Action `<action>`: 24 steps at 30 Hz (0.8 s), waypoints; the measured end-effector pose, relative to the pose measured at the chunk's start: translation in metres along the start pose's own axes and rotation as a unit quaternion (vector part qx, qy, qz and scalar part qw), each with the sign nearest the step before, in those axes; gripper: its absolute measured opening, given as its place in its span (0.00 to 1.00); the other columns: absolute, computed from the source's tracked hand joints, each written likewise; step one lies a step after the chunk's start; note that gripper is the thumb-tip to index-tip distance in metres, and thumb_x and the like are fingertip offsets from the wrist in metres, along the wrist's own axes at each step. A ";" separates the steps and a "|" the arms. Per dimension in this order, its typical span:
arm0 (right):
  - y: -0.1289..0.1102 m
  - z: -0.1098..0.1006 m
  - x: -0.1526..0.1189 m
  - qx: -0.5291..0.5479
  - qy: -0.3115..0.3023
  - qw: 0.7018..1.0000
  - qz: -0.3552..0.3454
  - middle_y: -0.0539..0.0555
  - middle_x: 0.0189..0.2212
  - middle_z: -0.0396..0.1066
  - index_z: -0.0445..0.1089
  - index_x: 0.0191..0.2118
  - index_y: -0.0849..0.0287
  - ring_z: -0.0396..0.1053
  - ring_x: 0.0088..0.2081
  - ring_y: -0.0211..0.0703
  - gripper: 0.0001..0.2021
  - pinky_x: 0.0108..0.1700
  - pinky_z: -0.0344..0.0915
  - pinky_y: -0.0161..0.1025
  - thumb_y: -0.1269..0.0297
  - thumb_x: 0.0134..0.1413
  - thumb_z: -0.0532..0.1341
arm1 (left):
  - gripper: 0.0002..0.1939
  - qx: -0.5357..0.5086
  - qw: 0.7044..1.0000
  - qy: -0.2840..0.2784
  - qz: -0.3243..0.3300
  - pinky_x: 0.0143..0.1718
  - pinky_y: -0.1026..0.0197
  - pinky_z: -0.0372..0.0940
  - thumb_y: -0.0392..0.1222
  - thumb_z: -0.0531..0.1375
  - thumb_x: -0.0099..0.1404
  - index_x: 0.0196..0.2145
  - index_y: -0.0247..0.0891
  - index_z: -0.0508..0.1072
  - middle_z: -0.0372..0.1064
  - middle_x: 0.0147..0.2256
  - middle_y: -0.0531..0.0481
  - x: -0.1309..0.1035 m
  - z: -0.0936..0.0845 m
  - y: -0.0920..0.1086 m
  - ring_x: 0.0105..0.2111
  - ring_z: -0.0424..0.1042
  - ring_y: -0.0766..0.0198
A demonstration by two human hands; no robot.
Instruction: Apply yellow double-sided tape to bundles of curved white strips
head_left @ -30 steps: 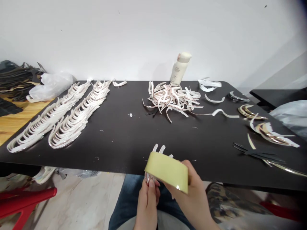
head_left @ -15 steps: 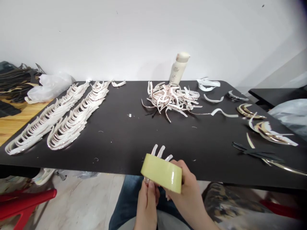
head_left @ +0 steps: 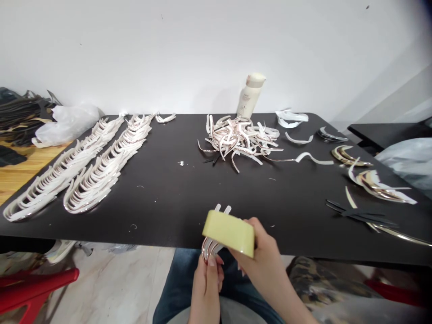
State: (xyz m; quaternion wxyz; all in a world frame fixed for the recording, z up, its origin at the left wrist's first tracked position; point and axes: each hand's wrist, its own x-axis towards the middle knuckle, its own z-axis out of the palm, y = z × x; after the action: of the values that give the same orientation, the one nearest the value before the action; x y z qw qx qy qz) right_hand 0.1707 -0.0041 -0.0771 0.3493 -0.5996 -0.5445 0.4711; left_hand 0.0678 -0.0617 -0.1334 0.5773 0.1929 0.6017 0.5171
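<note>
My left hand (head_left: 207,274), at the table's front edge, pinches a few curved white strips with rose-gold edges (head_left: 209,246) between thumb and fingers. A wide yellow tape roll (head_left: 229,230) is gripped in my right hand (head_left: 259,252), over the strips, hiding their middle; two white tips show above it. Farther back lies a tangled pile of similar strips (head_left: 238,137). Two long rows of nested strips (head_left: 108,171) stretch along the table's left side. The fingertips of my right hand are mostly hidden behind the roll.
A cream bottle (head_left: 250,96) stands behind the pile on the black table (head_left: 168,189). Gold, white and black strips (head_left: 381,185) lie at the right. Plastic bags sit at both sides. A red stool (head_left: 40,288) is at lower left.
The tape roll and my right hand have moved slightly up, uncovering more of the strips' curved lower ends above my left hand. Only two strip tips now show above the roll instead of three.
</note>
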 end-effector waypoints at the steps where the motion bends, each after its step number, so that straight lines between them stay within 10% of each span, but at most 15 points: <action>1: 0.001 0.001 0.001 -0.022 -0.014 1.000 -0.005 0.41 0.17 0.61 0.53 0.29 0.54 0.61 0.15 0.34 0.10 0.18 0.57 0.29 0.71 0.45 0.58 | 0.30 -0.005 1.000 -0.004 -0.003 0.21 0.67 0.49 0.70 0.58 0.52 0.28 0.35 0.71 0.56 0.18 0.58 0.000 0.000 0.000 0.20 0.52 0.71; 17: 0.007 -0.011 0.016 -0.160 0.002 0.987 -0.026 0.43 0.17 0.65 0.51 0.28 0.53 0.66 0.16 0.40 0.12 0.20 0.59 0.33 0.65 0.51 0.59 | 0.32 0.005 1.000 -0.025 0.001 0.20 0.67 0.45 0.71 0.56 0.52 0.28 0.35 0.69 0.52 0.17 0.61 0.000 0.000 0.006 0.17 0.48 0.73; 24: -0.014 -0.021 0.017 0.039 0.123 0.992 -0.005 0.40 0.13 0.62 0.54 0.30 0.52 0.63 0.13 0.38 0.15 0.17 0.60 0.33 0.56 0.49 0.63 | 0.31 -0.004 1.000 -0.013 0.007 0.20 0.68 0.44 0.70 0.58 0.52 0.27 0.35 0.69 0.50 0.17 0.62 0.000 0.001 0.003 0.18 0.46 0.73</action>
State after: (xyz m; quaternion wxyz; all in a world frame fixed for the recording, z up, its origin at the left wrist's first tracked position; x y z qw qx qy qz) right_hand 0.1856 0.0172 -0.0610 0.4389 -0.6364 -0.4814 0.4131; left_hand 0.0674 -0.0599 -0.1305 0.5823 0.2009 0.5907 0.5211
